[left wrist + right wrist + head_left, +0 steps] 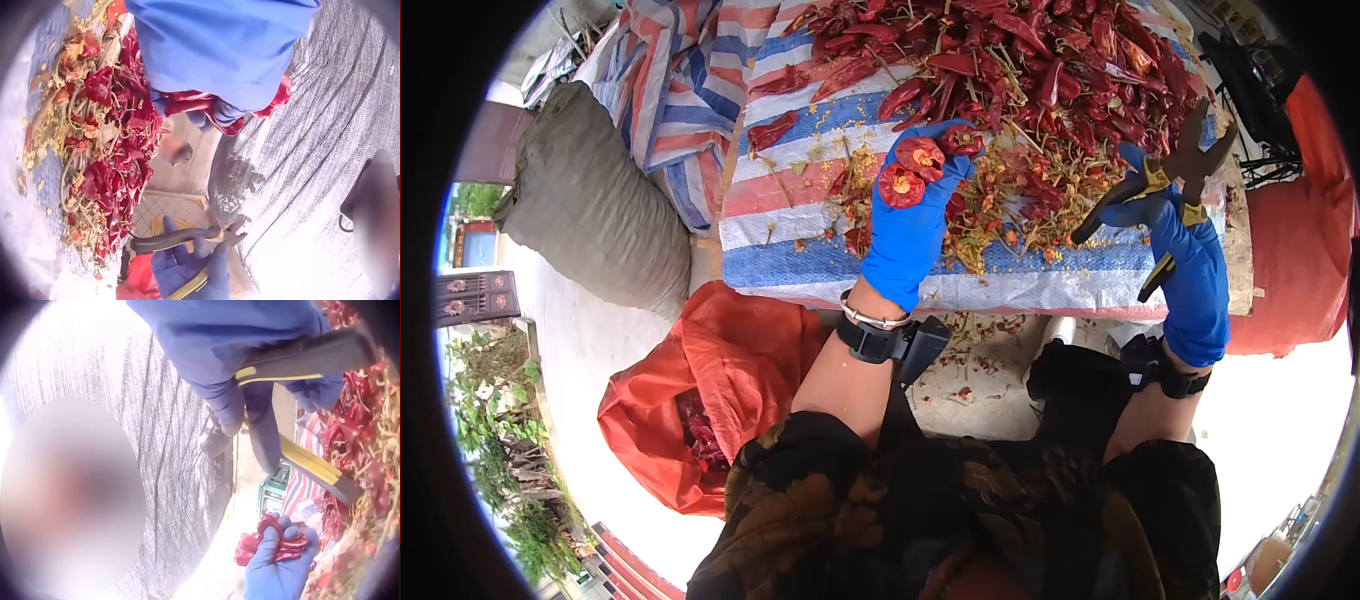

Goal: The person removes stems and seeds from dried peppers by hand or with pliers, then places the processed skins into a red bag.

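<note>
My blue-gloved left hand (908, 235) grips several dried red chili peppers (902, 186), their hollow cut ends facing up, over the near part of the table. In the right wrist view these held chilies (278, 540) show as a bunch between thumb and fingers. My right hand (1185, 255), also in a blue glove, holds black-and-yellow pruning shears (1195, 165) with the blades spread apart. Its fingers are threaded around the handles, one of which (315, 469) slants down in the right wrist view. The shears are to the right of the held chilies, apart from them.
A large heap of dried chilies (1040, 60) covers the back of the striped sheet (790, 265). Stems and seeds (990, 240) are scattered in front. A red sack (730, 350) holding chilies is at lower left, a full grey-green sack (590, 200) beyond it. Red cloth (1290, 270) hangs at right.
</note>
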Tool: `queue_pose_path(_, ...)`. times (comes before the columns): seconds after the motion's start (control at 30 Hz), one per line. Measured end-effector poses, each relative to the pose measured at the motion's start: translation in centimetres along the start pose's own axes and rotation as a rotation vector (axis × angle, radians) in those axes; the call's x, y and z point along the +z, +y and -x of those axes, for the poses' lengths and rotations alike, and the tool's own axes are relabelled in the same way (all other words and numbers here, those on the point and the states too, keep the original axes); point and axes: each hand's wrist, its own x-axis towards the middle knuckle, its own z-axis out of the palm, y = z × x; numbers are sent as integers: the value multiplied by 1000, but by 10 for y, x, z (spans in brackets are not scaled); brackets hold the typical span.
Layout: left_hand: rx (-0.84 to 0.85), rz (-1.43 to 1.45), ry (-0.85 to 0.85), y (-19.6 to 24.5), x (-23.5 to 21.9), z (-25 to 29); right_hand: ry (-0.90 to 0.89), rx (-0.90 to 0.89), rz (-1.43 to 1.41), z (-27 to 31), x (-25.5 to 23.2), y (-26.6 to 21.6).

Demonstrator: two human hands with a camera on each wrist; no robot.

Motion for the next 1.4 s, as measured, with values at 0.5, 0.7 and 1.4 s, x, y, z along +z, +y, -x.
queue_pose_path(0.5,130,-133,102,-5,-2,-11,-734,447,-1092,10,67,8)
queue_pose_path(0.7,105,-164,119,-3,-2,-10,-857,383,-979,4,64,28)
queue_pose_path(1.4,480,-306,-96,-5,-9,-19,-775,603,-1122,4,61,17)
